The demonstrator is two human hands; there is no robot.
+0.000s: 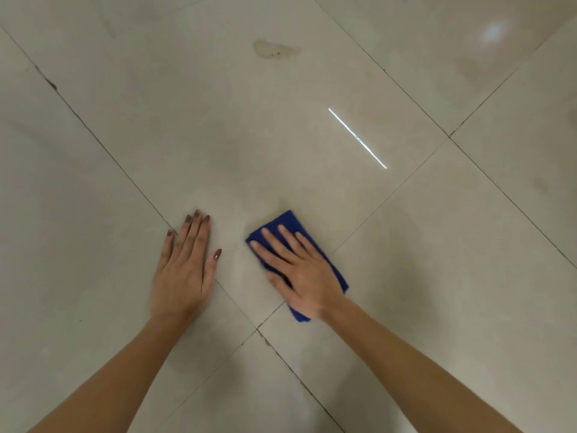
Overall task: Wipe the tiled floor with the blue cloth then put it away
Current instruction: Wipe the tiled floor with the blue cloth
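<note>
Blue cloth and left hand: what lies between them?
Head view: only bare floor tile separates the left hand from the blue cloth under the right hand.

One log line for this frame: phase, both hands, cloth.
phase: wiping | right hand: flat, pressing blue cloth onto tiled floor | left hand: flat on floor beside cloth | brownish mark: farther ahead, apart from cloth

an indoor room with a glossy beige tiled floor (187, 126), its large tiles split by dark grout lines (103, 146); reflections of a strip light (357, 138) and a round lamp (492, 33) gleam on it. which room cannot be told.
</note>
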